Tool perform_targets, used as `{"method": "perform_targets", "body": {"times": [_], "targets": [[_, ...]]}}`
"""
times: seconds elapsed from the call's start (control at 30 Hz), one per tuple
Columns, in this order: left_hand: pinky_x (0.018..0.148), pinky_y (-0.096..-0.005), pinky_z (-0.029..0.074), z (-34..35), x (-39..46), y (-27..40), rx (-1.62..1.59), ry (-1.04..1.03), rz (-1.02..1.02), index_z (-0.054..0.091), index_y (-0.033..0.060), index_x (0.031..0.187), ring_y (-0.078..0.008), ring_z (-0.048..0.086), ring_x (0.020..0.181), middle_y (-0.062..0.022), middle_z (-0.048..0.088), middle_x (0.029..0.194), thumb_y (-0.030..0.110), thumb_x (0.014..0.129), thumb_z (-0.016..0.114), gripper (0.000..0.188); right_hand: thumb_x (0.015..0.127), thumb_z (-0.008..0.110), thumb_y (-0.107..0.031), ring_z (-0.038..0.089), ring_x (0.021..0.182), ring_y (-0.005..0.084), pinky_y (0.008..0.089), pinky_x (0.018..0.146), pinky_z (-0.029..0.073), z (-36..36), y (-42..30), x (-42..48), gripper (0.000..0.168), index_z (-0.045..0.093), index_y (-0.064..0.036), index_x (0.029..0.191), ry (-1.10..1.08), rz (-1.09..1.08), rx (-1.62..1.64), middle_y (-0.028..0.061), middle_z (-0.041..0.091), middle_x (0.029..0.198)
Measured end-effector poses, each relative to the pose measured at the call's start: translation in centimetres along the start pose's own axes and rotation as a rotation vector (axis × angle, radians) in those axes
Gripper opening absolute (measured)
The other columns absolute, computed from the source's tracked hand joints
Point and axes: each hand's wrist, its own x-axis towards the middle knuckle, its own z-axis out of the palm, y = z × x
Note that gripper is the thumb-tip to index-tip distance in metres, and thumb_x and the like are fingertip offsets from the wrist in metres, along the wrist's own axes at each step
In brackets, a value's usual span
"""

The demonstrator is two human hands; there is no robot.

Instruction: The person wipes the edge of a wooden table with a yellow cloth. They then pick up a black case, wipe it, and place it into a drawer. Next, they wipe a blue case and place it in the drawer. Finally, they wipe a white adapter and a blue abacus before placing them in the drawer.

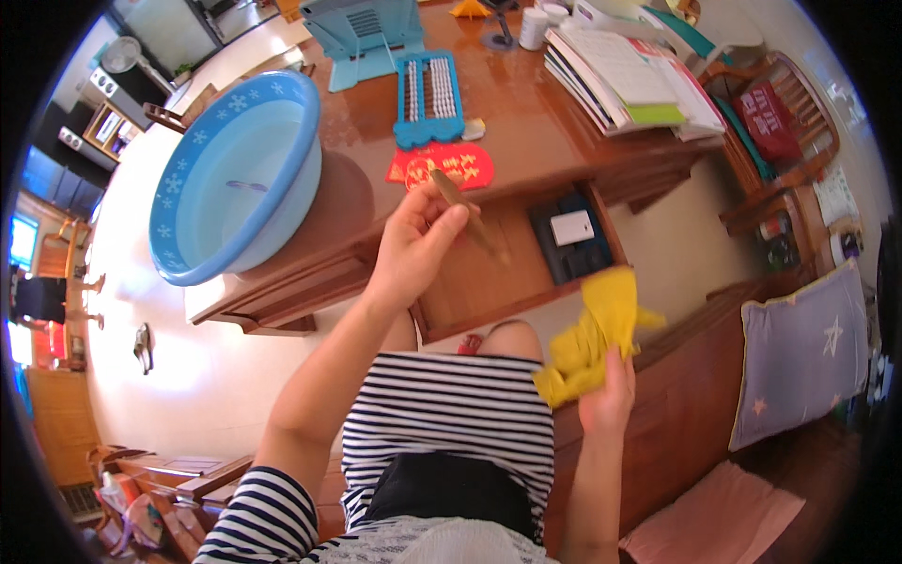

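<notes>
My left hand (423, 236) holds a thin, long brownish object (468, 218), blurred at its far end, above an open wooden drawer (465, 282). In my right hand (612, 388) is a crumpled yellow cloth (592, 338), raised to the right of my lap. Inside the drawer, a white box-like item (572, 228) lies on dark items (552, 247). Red envelopes with gold print (472, 166) rest on the table near my left hand, just below a blue abacus-like frame with white beads (428, 99).
A blue plastic basin (236, 176) holding water stands on the wooden table (500, 106) at left. A light blue stand (366, 42), a white bottle (533, 28) and stacked papers (613, 77) are farther back. A grey cushion (800, 352) and pink cushion (715, 518) lie at right.
</notes>
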Motion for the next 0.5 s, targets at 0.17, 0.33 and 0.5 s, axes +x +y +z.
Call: {"method": "perform_targets", "body": {"times": [0.17,0.33,0.5], "targets": [[0.066,-0.0200,0.047,2.7,-5.6,-1.6,-0.037,-0.071,-0.155,0.055,0.0028,0.110,-0.0044,0.055,0.077,0.0003,0.060,0.087,0.008,0.084,0.064,0.028,0.098,0.036,-0.025,0.049,0.110,0.0187,0.0309,0.093,0.037,7.6,2.6,0.5,0.038,0.041,0.001,0.125,-0.301,-0.061,-0.526,0.0112,0.052,0.117],[0.060,-0.0217,0.048,3.7,-7.3,-1.7,0.170,0.008,-0.117,0.060,-0.0008,0.102,-0.0063,0.058,0.067,-0.0028,0.064,0.075,0.015,0.080,0.069,0.029,0.098,0.035,-0.021,0.058,0.078,0.0267,0.0344,0.067,0.045,8.8,7.3,-0.7,0.032,0.047,0.005,0.111,-0.201,-0.427,-0.711,0.0164,0.057,0.090],[0.063,-0.0203,0.048,3.2,-9.2,-0.1,0.185,0.030,-0.209,0.058,0.0000,0.110,-0.0053,0.057,0.072,-0.0031,0.063,0.084,0.009,0.084,0.063,0.028,0.098,0.033,-0.023,0.057,0.076,0.0186,0.0289,0.065,0.045,8.6,6.5,-1.5,0.034,0.051,0.004,0.109,-0.225,-0.283,-0.727,0.0114,0.057,0.084]]}}
